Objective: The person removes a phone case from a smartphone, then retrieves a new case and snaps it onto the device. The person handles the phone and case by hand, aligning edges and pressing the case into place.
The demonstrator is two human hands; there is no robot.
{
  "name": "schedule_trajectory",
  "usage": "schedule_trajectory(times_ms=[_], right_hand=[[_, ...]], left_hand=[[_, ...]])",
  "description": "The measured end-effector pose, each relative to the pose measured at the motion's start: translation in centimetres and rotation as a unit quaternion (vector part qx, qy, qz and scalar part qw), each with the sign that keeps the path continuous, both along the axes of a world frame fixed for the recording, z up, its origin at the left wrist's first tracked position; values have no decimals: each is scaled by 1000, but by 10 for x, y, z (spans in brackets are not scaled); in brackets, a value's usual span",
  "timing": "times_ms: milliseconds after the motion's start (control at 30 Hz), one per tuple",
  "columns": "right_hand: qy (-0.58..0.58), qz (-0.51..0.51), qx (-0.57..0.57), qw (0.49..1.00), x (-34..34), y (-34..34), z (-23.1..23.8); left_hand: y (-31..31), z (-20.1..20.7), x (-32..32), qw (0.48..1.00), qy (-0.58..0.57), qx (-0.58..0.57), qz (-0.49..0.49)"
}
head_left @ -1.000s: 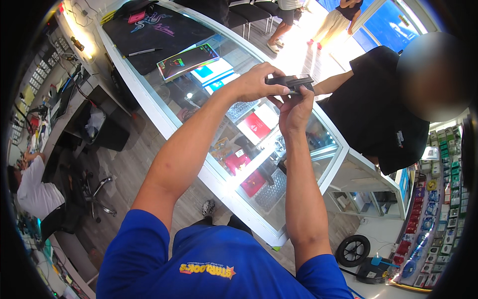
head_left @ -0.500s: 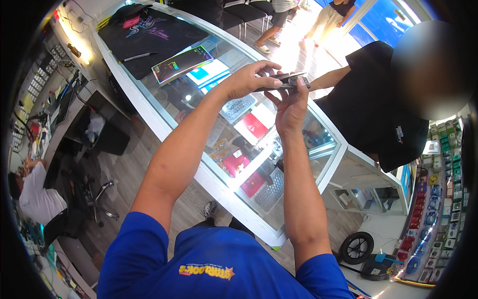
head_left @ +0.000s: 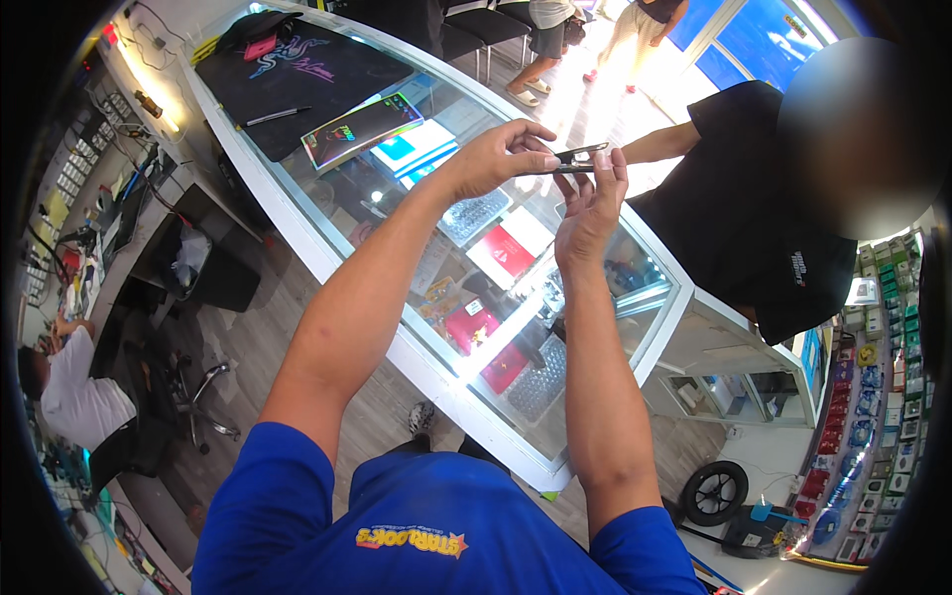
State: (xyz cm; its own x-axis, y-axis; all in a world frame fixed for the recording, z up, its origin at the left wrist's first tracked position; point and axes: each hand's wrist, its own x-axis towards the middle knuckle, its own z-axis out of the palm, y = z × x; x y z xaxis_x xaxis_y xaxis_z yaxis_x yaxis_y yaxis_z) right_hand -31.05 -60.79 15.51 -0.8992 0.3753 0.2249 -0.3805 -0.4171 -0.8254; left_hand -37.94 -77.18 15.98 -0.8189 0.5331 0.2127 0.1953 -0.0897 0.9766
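Above the glass display counter, my left hand pinches the left end of a dark, slim phone between thumb and fingers. The phone is seen almost edge-on. A second thin, flat piece sits over it at a slight angle; whether this is a cover or another phone I cannot tell. My right hand comes up from below and grips the right end, thumb on the near side. The phone's screen and back are hidden from this angle.
A person in a black shirt stands across the counter, one arm reaching toward its edge. On the counter lie a colourful-edged phone box, a black mat and a pen. A wheeled chair stands behind at left.
The phone has tilted to a more edge-on angle. My right hand has shifted slightly right and its fingers have come up at the phone's end. My left hand has hardly moved.
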Motion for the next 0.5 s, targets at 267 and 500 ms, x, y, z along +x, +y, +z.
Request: schedule_trajectory(times_ms=[267, 500], right_hand=[[26, -50, 50, 997, -5, 11, -4], [-3, -56, 223, 973, -4, 22, -3]], left_hand=[[-3, 4, 1, 1000, -3, -8, 9], [-16, 4, -2, 999, 9, -42, -6]])
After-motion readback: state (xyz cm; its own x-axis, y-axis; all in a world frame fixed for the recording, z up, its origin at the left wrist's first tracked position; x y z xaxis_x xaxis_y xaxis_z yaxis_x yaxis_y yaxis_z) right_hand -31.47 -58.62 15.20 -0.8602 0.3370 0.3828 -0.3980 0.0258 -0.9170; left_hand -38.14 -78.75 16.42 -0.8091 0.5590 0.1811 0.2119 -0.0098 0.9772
